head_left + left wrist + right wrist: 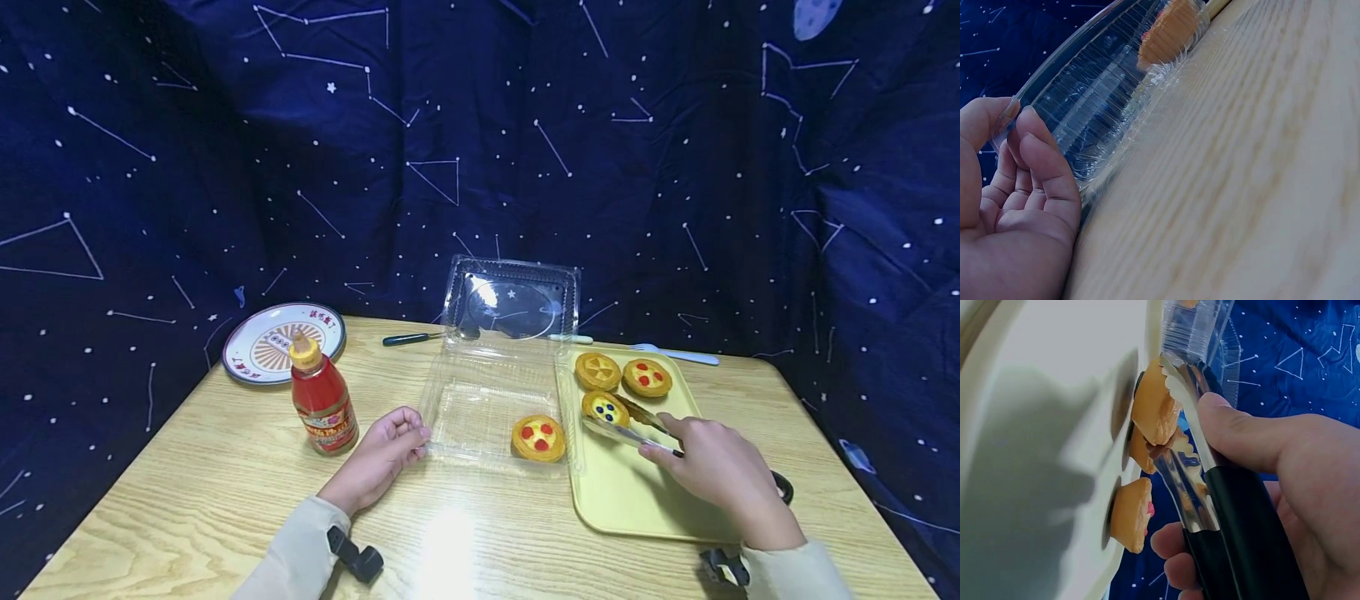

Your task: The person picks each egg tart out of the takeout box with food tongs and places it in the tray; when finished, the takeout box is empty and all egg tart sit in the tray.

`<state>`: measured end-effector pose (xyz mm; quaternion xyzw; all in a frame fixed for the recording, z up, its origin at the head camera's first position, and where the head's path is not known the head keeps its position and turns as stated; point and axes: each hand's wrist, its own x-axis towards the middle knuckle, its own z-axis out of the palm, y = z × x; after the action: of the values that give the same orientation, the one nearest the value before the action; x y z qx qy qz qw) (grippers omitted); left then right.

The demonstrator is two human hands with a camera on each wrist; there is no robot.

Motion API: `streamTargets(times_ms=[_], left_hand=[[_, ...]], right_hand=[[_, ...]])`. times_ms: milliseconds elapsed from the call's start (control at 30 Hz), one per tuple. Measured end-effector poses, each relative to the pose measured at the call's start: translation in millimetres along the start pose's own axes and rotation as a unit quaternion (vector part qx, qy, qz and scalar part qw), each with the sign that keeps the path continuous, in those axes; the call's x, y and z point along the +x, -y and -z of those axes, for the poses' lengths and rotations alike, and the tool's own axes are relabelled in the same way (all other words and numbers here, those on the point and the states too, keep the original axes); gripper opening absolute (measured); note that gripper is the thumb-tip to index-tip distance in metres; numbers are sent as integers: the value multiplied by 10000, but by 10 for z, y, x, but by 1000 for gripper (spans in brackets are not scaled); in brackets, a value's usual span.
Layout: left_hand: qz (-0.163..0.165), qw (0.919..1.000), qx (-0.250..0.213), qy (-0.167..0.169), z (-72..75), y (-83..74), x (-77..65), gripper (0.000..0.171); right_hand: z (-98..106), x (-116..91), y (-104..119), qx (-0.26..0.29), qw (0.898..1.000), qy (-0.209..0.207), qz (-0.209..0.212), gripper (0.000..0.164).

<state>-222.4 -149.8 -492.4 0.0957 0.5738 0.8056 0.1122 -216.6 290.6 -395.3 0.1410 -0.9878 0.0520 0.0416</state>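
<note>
My left hand [381, 457] pinches the rim of a clear plastic clamshell box [480, 417] between thumb and fingertips, at its near left corner. The box lies with its lid [512, 298] raised at the back. One egg tart with red dots [538, 438] sits inside, at the near right. My right hand [712, 467] grips metal tongs [1241, 519] with black handles. The tongs' tips are on either side of a tart with blue dots [606, 408], over the yellow tray [622, 508]. Behind it are a plain-topped tart [597, 371] and another red-dotted tart [647, 378].
Left of the box stands a red sauce bottle [325, 400] with a yellow cap, in front of a patterned plate [255, 367]. A dark-handled utensil [408, 339] and a pale blue fork [682, 356] lie along the table's back edge, before a starry curtain [480, 125].
</note>
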Motion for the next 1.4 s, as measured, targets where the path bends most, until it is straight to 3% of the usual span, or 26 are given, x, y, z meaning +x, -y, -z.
streamTargets(times_ms=[333, 567, 933, 1400], left_hand=[[-1, 10000, 28, -5, -16, -21, -5, 16], [10, 10000, 43, 12, -3, -24, -14, 16], [42, 10000, 34, -22, 6, -19, -23, 16], [3, 10000, -63, 41, -8, -18, -20, 16]], right_hand=[[-5, -17, 0, 65, 9998, 143, -124, 73], [105, -60, 30, 289, 9990, 255, -204, 69], [282, -155, 160, 274, 9993, -91, -242, 60], [311, -115, 483, 432, 9975, -515, 230, 74]])
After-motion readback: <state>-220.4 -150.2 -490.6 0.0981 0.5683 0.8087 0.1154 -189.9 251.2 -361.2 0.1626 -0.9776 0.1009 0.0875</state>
